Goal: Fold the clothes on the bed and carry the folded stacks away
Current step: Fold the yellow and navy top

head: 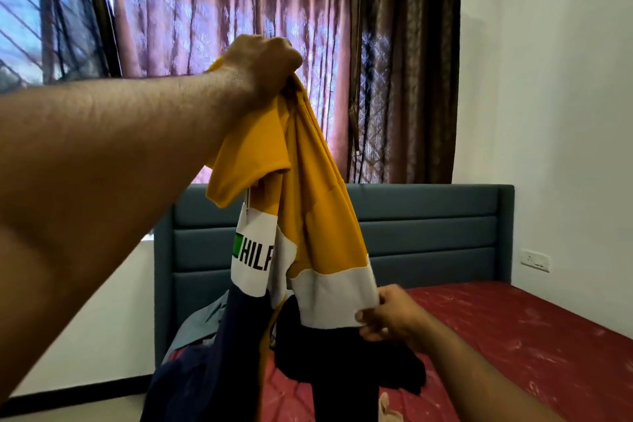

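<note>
A yellow, white and navy shirt (308, 181) with black lettering on its white band hangs in the air over the bed (513, 336). My left hand (263, 65) grips its bunched top, raised high in front of the curtains. Lower down, my right hand (390, 315) pinches the edge of the white band. The shirt's navy lower part drops toward the mattress and hides what lies under it. More clothes lie on the bed behind it: a grey garment (202, 322) and a dark one (404, 373).
The bed has a red cover and a blue-grey padded headboard (428, 233). Pink and brown curtains (404, 79) hang over the window behind it. A white wall with a socket (535, 260) runs along the right side. Floor shows at lower left.
</note>
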A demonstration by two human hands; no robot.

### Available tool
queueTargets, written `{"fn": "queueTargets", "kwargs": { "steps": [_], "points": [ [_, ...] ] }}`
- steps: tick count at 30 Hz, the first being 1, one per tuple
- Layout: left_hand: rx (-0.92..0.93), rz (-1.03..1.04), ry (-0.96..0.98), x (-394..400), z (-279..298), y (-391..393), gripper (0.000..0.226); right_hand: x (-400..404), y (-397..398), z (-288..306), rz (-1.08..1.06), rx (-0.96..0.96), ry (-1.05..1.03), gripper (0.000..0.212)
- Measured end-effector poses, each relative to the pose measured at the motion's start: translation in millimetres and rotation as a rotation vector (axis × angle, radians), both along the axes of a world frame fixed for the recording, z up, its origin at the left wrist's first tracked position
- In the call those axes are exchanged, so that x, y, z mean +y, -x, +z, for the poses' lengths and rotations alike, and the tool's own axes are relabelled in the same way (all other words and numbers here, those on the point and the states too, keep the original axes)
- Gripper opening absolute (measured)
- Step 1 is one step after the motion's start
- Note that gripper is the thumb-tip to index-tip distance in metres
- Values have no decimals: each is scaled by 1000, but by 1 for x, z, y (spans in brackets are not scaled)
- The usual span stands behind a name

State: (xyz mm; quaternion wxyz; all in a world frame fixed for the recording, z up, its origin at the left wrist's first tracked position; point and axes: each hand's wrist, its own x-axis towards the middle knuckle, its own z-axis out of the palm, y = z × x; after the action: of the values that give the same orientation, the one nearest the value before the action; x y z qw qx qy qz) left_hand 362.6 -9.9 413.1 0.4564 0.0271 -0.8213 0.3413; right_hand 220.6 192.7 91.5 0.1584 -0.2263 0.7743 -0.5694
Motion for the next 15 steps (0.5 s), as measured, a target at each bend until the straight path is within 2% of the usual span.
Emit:
{"fn": "queueTargets", "kwargs": {
  "steps": [3, 6, 8, 12, 15],
  "points": [
    [16, 32, -23, -10, 4, -9, 7, 10, 17, 26, -191, 53, 98, 14],
    [26, 51, -61, -23, 5, -19, 6, 27, 35, 60, -252, 24, 261, 13],
    [25, 57, -93, -34, 4, -26, 7, 43, 49, 82, -304, 75, 341, 6],
    [26, 87, -152, -56, 0, -38, 16, 76, 71, 126, -404, 311, 228, 11],
    [21, 137, -214, -63, -4, -40, 26, 94, 71, 162, -432, 518, 6, 7]
  ]
}}
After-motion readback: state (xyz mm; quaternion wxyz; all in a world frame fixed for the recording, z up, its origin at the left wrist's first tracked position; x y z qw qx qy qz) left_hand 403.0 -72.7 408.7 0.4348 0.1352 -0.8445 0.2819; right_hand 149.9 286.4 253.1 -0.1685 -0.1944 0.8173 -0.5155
